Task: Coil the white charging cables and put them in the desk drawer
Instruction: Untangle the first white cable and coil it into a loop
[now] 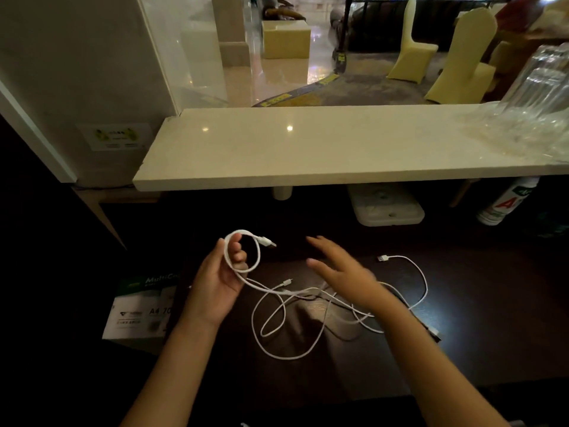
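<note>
A: Item furthest left of the cable tangle?

B: A paper ream box [140, 306], white and green, printed "A4". It sits left of the dark tabletop [462, 334] edge, well apart from the tangle.

A: Left hand status?

B: The left hand [220, 283] is just left of the tangle, palm up, fingers curled round a single loop [243, 251] of white cable. A USB plug [267, 241] projects from the top right of that loop. The cable runs from the loop down into the tangle.

A: The tangle itself?

B: The white charging cables [286, 322] lie loose and overlapping on the tabletop, uncoiled. How many cables make it up cannot be told.

A: Right hand status?

B: The right hand [338, 269] is above the tangle's right part, fingers extended and spread wide, holding nothing. It is blurred.

A: Right of the tangle?

B: One strand arcs out to a dark-tipped connector [382, 258]. Behind the tangle, a pale stone ledge [308, 149] spans the tabletop, with clear plastic wrap [529, 118] on its right end.
</note>
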{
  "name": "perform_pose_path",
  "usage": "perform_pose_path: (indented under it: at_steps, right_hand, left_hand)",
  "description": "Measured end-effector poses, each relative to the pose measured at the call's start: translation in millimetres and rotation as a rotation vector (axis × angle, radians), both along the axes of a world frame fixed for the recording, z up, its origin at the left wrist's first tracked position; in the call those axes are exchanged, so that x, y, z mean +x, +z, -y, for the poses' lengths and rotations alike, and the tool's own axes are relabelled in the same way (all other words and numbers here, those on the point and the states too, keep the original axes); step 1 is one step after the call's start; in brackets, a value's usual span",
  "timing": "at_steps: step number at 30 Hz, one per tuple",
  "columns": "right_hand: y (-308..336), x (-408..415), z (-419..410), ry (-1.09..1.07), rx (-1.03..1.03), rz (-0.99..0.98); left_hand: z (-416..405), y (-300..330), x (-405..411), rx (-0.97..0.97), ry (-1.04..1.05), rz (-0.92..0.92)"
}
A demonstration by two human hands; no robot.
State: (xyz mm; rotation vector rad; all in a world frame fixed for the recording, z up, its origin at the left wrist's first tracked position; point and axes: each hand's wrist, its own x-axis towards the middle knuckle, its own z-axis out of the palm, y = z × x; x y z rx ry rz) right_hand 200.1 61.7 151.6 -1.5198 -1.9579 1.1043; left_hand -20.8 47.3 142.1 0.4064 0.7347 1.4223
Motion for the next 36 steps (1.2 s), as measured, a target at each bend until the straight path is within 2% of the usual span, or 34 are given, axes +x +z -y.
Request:
perform_pose_path:
  at_steps: [1,2,3,6,9,12,15,18,26,30,33,36]
  right_hand:
    - [6.7,-16.1,4.1,0.002,-0.018,-0.194]
    - [12.5,-29.2,6.6,-0.001,-0.018,-0.305]
    - [16.9,-38.4,6.7,0.000,0.010,-0.336]
    - [29.9,-49.7,1.2,0.045,0.163,-0.246]
    - [34.5,-48.5,-1.6,0.100,0.198,-0.234]
    - [32.3,-48.9,-2.8,0.122,0.149,-0.283]
    - [29.6,-49.5,-4.6,0.053,0.094,-0.380]
    - [33.0,-48.6,-5.4,0.072,0.056,-0.373]
    - [29.0,-50.2,-7.9,-0.053,-0.179,-0.716]
    - [22.6,-46.9,-6.3,0.053,-0.242,-0.608]
    - [19.8,-39.8,-8.1,0.168,-0.131,-0.482]
    - [20.4,-33.7,-10.7,0.146,-0.008,-0.410]
  left_hand:
    - [1.5,0.0,6.4,0.013,-0.032,-0.029]
    - [3.5,0.4,11.1,0.023,-0.068,-0.053]
    - [5.2,-0.4,14.2,0.035,-0.109,-0.087]
    - [12.6,2.0,17.4,0.086,-0.207,-0.159]
    - [16.7,7.0,18.4,0.083,-0.214,-0.186]
    - [19.1,10.5,16.4,0.051,-0.211,-0.212]
    - [18.3,8.7,13.4,0.069,-0.229,-0.247]
    - [18.7,3.6,12.3,0.073,-0.281,-0.242]
    - [21.9,3.3,17.9,0.052,-0.281,-0.220]
    - [19.2,1.4,15.5,0.090,-0.310,-0.147]
    - [17.4,2.0,10.9,0.066,-0.298,-0.035]
    - [17.7,2.8,7.9,0.023,-0.291,-0.004]
